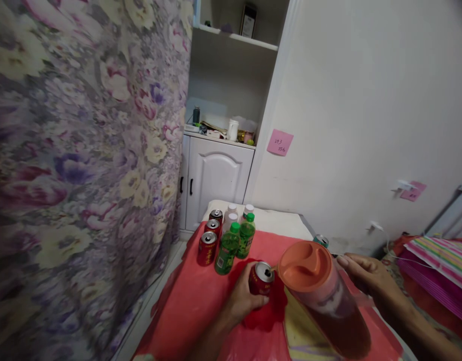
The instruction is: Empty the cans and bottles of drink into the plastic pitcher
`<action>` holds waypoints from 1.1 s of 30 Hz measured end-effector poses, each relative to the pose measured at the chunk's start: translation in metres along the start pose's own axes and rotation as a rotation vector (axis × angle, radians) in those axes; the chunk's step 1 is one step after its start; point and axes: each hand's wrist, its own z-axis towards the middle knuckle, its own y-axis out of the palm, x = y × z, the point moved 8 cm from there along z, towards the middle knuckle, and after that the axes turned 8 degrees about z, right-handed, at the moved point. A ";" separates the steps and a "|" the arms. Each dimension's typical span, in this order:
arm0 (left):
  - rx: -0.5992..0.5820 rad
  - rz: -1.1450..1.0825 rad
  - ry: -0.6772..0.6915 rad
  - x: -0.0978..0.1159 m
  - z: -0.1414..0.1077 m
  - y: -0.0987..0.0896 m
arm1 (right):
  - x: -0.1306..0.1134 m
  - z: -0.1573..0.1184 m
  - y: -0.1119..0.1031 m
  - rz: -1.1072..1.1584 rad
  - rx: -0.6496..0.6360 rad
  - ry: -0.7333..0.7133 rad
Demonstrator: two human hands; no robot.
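Observation:
My left hand (243,299) is wrapped round an opened red can (261,279) standing on the red table cover (185,306). My right hand (360,271) is at the far side of a large pitcher with an orange lid (305,265), its fingers closed at the handle side. The pitcher is tilted, its spout close to the can's opening, with a thin stream of liquid between them. A dark red wet patch (266,318) surrounds the can's base. Brown liquid shows inside the pitcher.
Behind the can stand red cans (207,249), green bottles (227,249) and pale bottles with white caps (232,219). A teal-topped can (321,240) is behind the pitcher. Yellow cloth (304,331) lies under it. A floral curtain (84,150) hangs left; folded striped fabric (441,255) lies right.

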 end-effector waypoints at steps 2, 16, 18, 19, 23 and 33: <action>-0.004 0.001 0.007 0.000 0.000 0.000 | 0.000 0.001 -0.001 -0.011 -0.001 -0.006; 0.002 -0.017 -0.013 -0.004 0.001 0.000 | -0.003 0.000 -0.001 -0.076 0.006 -0.002; -0.004 -0.025 -0.009 -0.003 0.001 0.001 | -0.003 0.000 -0.001 -0.068 0.002 -0.011; -0.005 -0.027 -0.008 -0.002 0.000 0.001 | -0.003 0.000 -0.001 -0.060 0.001 -0.014; -0.007 -0.019 -0.007 -0.001 0.000 0.001 | -0.003 0.001 -0.001 -0.024 0.002 -0.012; -0.012 -0.035 0.004 0.000 -0.001 0.002 | 0.001 0.002 0.000 -0.016 -0.009 0.030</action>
